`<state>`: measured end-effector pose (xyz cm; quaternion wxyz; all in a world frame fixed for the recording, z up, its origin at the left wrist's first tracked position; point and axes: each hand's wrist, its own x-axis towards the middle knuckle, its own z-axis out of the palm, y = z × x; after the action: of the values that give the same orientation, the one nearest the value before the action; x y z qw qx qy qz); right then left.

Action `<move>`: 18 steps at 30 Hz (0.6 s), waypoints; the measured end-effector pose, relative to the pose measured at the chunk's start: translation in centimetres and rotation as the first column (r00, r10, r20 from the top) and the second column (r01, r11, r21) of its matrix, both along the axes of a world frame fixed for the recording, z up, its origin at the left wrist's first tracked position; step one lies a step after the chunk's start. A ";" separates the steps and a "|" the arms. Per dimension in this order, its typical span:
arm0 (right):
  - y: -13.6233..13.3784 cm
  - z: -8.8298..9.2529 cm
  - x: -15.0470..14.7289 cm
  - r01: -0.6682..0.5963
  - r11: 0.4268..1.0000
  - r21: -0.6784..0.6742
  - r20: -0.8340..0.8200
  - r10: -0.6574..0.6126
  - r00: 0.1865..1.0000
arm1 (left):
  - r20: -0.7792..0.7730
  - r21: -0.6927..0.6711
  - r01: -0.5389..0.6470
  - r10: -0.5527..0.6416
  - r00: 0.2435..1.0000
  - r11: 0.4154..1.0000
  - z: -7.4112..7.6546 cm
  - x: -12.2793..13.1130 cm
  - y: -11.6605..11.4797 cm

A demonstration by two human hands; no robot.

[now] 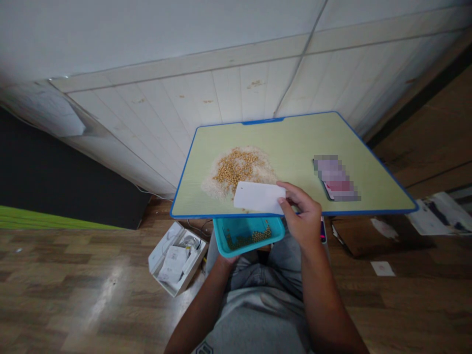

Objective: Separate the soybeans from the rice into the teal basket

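My right hand (304, 211) is closed on the right end of a white card (258, 196), pinched between thumb and fingers. The card's far edge lies against a pile of yellowish soybeans (234, 167), which sits amid scattered white rice-like grains (214, 186) on the table. Just below the table's front edge, my left hand (229, 259) supports a turquoise plastic tray (226, 251) from underneath; its fingers are mostly hidden by the tray. Several soybeans (258, 236) lie inside the tray.
The small light-green table (295, 137) has a blue rim and stands against a white panelled wall (228, 93). A phone, partly blurred out (335, 179), lies at its right. On the wooden floor sit an open white box (177, 260) and a brown cardboard box (361, 238).
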<state>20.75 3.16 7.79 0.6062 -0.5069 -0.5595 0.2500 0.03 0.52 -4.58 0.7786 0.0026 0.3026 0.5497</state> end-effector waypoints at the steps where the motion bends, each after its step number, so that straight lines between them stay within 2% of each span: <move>1: 0.0 0.0 0.0 -0.006 1.000 -0.001 0.006 0.006 1.000 | 0.006 -0.018 -0.019 0.019 1.000 1.000 -0.1 0.0 0.0; 4: 0.0 0.2 0.0 -0.014 1.000 0.013 0.015 0.013 1.000 | 0.002 -0.075 -0.039 0.039 0.999 0.996 -0.1 -0.1 0.0; 7: -0.1 0.3 0.0 -0.014 1.000 0.024 0.014 0.013 1.000 | 0.005 -0.107 -0.015 0.015 1.000 0.994 0.7 -0.2 -0.1; 11: -0.1 0.3 -0.1 -0.042 0.999 0.003 0.021 0.042 0.999 | -0.001 -0.124 -0.047 0.047 0.999 0.991 1.4 0.1 -0.2; 15: -0.2 0.4 -0.2 -0.064 0.998 -0.005 0.037 0.064 0.997 | -0.026 -0.143 -0.064 0.061 0.998 0.988 1.3 0.4 0.0; 18: -0.2 0.5 -0.1 -0.082 0.997 -0.004 0.041 0.082 0.996 | -0.034 -0.124 -0.029 0.025 0.999 0.992 0.9 0.4 0.0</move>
<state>20.61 2.97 8.26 0.5832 -0.4891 -0.5920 0.2650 0.43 0.56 -3.73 0.7647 -0.0411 0.3488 0.5403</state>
